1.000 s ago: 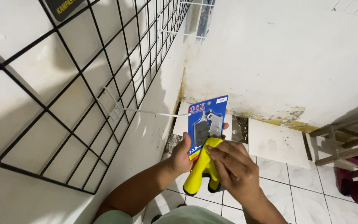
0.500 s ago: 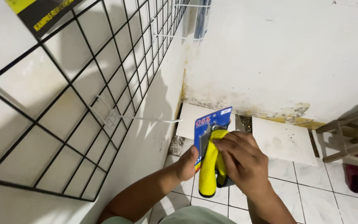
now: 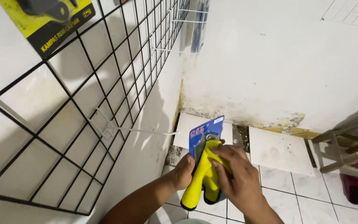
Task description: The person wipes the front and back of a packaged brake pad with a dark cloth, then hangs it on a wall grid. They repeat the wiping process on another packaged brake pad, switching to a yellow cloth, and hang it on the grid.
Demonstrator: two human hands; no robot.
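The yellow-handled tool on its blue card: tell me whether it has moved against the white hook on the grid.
Yes. The yellow-handled tool, held in both hands, now sits lower, below the white hook tip; earlier its card reached above that.

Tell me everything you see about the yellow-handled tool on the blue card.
The yellow-handled tool looks like pliers or cutters still fixed to a blue backing card. Its two thick handles look rubbery, yellow with black ends, pointing down; the grey metal head lies against the card, near upright. The left hand holds it from behind at the left edge; the right hand lies over the handles in front. It is held above a white tiled floor, near the wall corner.
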